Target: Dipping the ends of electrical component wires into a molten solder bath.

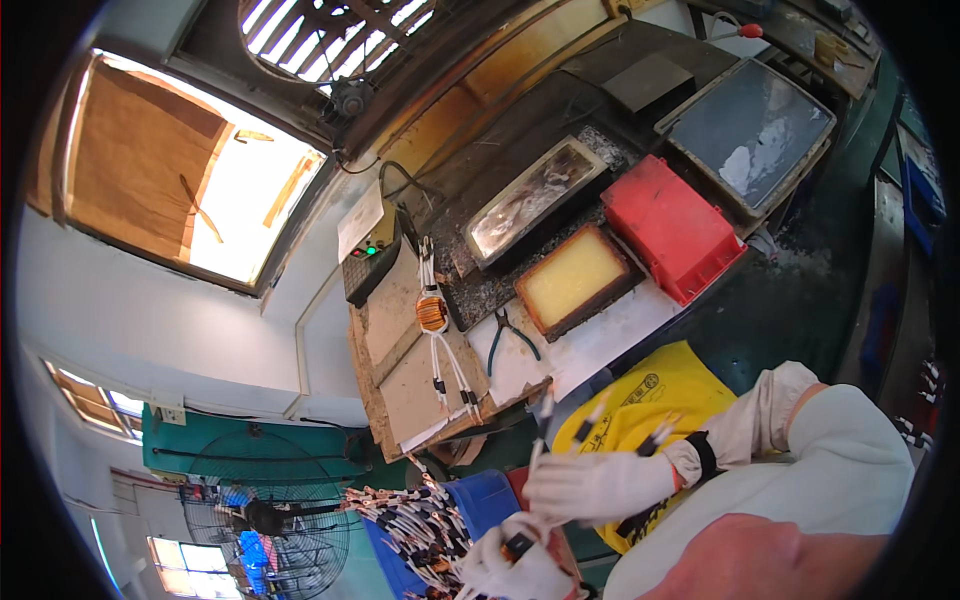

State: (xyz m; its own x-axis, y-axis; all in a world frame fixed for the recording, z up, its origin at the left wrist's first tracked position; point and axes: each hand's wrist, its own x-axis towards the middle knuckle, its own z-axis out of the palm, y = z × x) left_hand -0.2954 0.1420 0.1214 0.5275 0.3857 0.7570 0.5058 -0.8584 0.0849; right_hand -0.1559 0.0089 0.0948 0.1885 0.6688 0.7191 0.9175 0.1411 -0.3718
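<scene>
Both my hands wear white gloves, low in the view. My right hand [600, 487] is closed around white wire leads [541, 440] with black sleeves and bare tips, blurred, rising above its fingers. My left hand [515, 562] lies just below, its fingers curled on a black-sleeved white lead [518, 546]. Whether both hold one piece is hidden. Beside them a blue bin [482, 503] holds many similar wire leads [415, 525]. On the bench, an orange-wound coil [432, 313] with white leads lies near green-handled pliers [510, 340].
A tray of yellow material [573, 280], a long trough with a silvery surface [535, 200], an upturned red bin [670, 228] and a grey-topped tray [748, 135] stand on the bench. A box with lit indicators [368, 245] is at its left. A fan [265, 517] stands lower left.
</scene>
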